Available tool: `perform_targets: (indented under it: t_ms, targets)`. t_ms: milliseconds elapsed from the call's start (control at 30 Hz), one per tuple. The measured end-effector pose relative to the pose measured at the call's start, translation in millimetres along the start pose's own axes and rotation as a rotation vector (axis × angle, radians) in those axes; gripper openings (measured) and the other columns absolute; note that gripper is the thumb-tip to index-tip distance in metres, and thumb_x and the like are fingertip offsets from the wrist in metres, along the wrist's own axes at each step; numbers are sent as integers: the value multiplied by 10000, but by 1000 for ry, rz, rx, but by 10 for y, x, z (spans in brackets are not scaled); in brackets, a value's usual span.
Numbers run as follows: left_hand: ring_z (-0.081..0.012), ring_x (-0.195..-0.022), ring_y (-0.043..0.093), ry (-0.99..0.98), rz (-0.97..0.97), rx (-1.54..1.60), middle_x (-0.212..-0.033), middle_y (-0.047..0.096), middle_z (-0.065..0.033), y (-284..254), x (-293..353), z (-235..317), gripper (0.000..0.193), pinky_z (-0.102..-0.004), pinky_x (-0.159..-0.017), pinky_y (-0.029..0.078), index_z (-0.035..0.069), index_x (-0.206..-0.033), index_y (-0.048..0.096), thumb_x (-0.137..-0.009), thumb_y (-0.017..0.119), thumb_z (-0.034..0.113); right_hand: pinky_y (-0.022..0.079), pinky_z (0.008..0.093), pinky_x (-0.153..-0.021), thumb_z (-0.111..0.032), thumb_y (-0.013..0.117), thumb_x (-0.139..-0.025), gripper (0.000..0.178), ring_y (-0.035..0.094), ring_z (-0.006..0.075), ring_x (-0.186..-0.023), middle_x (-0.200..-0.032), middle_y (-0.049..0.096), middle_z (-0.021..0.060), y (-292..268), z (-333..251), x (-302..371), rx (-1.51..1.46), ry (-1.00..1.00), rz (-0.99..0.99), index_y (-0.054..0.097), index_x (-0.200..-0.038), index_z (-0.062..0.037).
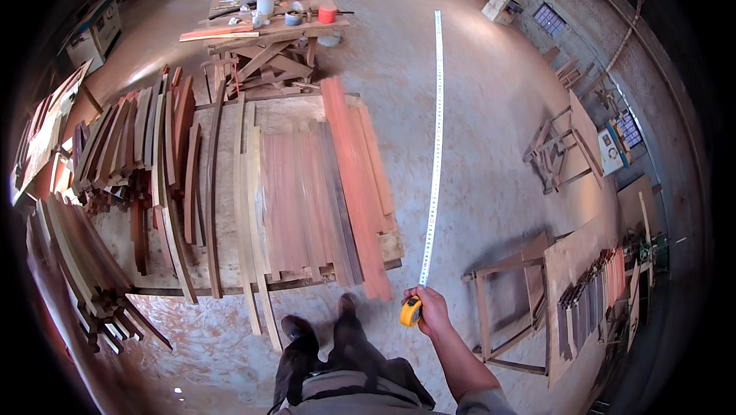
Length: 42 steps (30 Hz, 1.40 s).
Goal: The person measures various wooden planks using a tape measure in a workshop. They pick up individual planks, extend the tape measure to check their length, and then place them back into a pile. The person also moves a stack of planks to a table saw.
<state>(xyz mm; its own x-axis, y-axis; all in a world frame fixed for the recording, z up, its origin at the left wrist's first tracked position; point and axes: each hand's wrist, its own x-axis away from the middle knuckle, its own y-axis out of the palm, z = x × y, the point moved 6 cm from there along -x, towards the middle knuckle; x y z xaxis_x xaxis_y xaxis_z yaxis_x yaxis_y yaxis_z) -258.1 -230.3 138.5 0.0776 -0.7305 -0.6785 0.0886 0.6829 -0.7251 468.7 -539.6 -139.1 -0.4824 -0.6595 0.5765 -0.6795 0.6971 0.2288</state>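
Observation:
My right hand (431, 310) is closed around a yellow and black tape measure (411, 311). Its white blade (437, 123) runs a long way out ahead of me over the floor, bowing slightly, with its far end free. To the left of the blade, a wide reddish board (353, 177) lies along the right side of a low worktable (230, 120). Beside that board rest several narrower brown and pale wood strips (295, 200). My left hand is out of the picture.
Stacked curved strips (126, 135) crowd the table's left side. Beyond stands a cluttered bench (253, 27) with bottles and a red container (327, 14). At the right are a wooden frame (483, 315) and a panel bearing dark and red strips (586, 307). Floor (491, 146) stretches between.

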Motion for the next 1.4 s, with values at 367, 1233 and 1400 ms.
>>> perform_targets:
  t_ms: [367,1233,1400]
  targets:
    - [-281,-865,662,-13,-1054,840,-993,644,-163,1546,2334,4715,479,-387,-761,536,49,-1232,569,-819,702,251,514,341,-725,-158,505,-981,219,626,216,-788,-919,643,133,-657,213,-103,-25,106,51,606,-902,20]
    - [-368,-746,684,26,-1291,457,-843,683,-216,1945,3311,6066,749,-467,-643,546,-75,-1380,295,-863,590,380,523,315,-678,-93,531,-930,152,642,211,-713,-834,653,128,-668,-129,-853,59,195,-131,604,-893,35]
    - [-380,-926,645,-32,-1049,596,-1045,648,-220,1659,3309,5325,637,-453,-759,533,20,-1355,407,-855,636,340,518,332,-697,-130,501,-966,192,639,212,-736,-915,648,142,-694,-174,-884,153,143,-186,602,-875,6]
